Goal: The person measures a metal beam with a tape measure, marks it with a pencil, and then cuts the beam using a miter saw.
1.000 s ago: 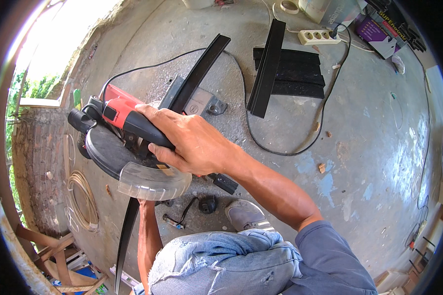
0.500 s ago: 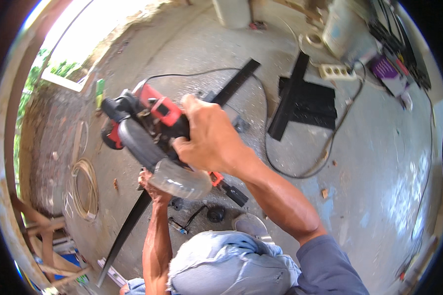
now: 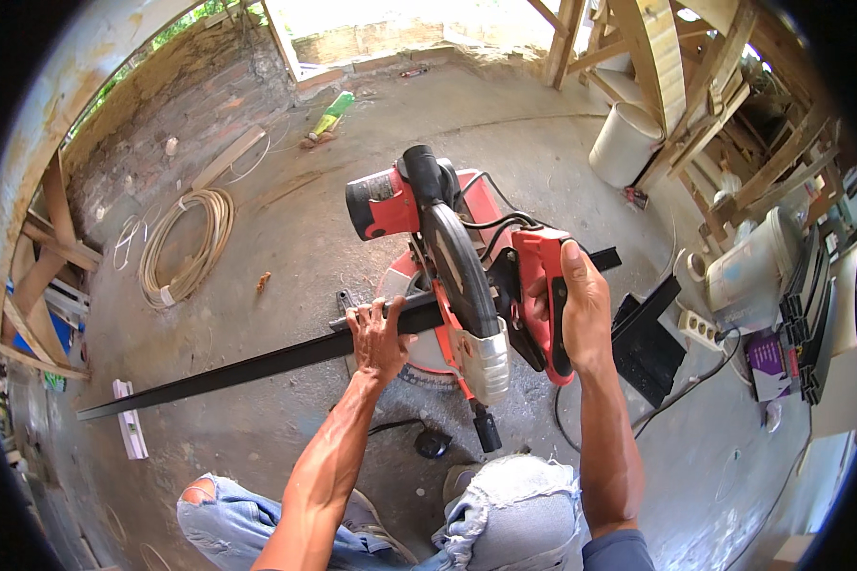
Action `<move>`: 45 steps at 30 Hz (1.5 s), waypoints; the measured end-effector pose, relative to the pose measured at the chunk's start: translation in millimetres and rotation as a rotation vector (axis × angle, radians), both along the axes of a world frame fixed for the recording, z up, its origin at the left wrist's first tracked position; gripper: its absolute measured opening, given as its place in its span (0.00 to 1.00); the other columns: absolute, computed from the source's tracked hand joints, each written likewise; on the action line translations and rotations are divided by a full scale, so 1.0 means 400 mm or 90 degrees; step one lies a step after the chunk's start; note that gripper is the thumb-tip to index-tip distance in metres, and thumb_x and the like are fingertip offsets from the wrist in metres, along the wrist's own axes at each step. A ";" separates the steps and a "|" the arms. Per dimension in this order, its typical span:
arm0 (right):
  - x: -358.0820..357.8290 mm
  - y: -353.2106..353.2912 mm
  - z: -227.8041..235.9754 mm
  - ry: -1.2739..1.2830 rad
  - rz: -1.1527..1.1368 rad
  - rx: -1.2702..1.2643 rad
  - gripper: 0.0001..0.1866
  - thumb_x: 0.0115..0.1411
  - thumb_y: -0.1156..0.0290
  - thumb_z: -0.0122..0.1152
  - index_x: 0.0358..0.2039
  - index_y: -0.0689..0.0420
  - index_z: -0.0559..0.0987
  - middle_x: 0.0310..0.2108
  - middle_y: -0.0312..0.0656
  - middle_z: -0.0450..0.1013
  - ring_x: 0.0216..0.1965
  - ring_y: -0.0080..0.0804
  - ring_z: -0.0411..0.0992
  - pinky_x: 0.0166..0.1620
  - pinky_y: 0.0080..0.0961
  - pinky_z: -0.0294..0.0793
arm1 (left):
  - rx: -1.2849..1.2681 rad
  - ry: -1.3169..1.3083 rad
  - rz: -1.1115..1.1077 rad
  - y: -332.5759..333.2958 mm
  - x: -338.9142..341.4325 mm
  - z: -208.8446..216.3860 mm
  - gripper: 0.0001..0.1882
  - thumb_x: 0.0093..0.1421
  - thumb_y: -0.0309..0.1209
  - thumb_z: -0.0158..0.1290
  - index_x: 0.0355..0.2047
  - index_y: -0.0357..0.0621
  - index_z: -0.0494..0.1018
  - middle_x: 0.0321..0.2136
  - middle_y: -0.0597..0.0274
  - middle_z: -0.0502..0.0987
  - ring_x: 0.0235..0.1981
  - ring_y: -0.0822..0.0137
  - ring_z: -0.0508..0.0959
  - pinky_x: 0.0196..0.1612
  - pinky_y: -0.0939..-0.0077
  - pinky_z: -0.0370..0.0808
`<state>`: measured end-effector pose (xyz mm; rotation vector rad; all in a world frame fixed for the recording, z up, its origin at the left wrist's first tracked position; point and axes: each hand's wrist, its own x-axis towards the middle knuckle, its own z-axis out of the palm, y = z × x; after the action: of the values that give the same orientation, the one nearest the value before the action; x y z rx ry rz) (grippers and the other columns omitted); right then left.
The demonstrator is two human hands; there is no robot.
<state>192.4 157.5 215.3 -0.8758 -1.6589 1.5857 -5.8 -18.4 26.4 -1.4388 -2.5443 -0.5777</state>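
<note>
A red and black miter saw (image 3: 462,266) stands on the floor in front of me, its blade guard pointing toward me. My right hand (image 3: 586,309) is wrapped round the saw's red handle (image 3: 541,285). To the left of the blade, my left hand (image 3: 379,340) presses a long black profile bar (image 3: 229,373) against the saw's fence, fingers over the top. The bar runs out to the left across the saw base, and its far end lies over a small white spirit level (image 3: 129,420). Another end of black bar (image 3: 604,259) shows right of the handle.
Black offcuts (image 3: 649,347) lie to the right, near a white power strip (image 3: 700,329) with a cable. A coiled hose (image 3: 188,247) is on the left floor. White buckets (image 3: 627,143) and wooden framing (image 3: 662,57) stand at the back right. A green bottle (image 3: 333,112) lies far off.
My view has swung left, so the saw and bar appear turned and further right. Both hands keep their places, right on the handle and left on the bar.
</note>
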 end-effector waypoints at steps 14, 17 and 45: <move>0.007 0.020 0.018 0.035 0.016 -0.164 0.32 0.65 0.39 0.51 0.33 0.61 0.78 0.21 0.39 0.74 0.21 0.24 0.72 0.27 0.21 0.72 | -0.043 0.048 -0.043 0.000 -0.007 -0.028 0.19 0.50 0.40 0.65 0.45 0.69 0.83 0.53 0.52 0.66 0.55 0.50 0.64 0.60 0.39 0.53; -0.007 0.025 0.039 0.044 0.019 -0.194 0.31 0.66 0.41 0.51 0.32 0.62 0.78 0.21 0.39 0.74 0.19 0.25 0.72 0.26 0.21 0.73 | -0.046 0.036 -0.028 -0.008 -0.008 -0.024 0.19 0.50 0.41 0.65 0.45 0.69 0.83 0.51 0.53 0.67 0.54 0.50 0.64 0.60 0.41 0.53; -0.026 0.031 0.044 -0.007 -0.054 -0.169 0.33 0.66 0.36 0.46 0.29 0.58 0.75 0.16 0.36 0.68 0.15 0.29 0.69 0.21 0.24 0.72 | -0.095 -0.036 -0.015 0.005 0.000 -0.033 0.19 0.55 0.44 0.62 0.48 0.67 0.81 0.52 0.53 0.66 0.58 0.49 0.60 0.63 0.36 0.48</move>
<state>182.0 169.8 233.0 -1.0754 -1.4187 1.7696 -5.7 -16.6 13.1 -1.5217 -2.6688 -0.4453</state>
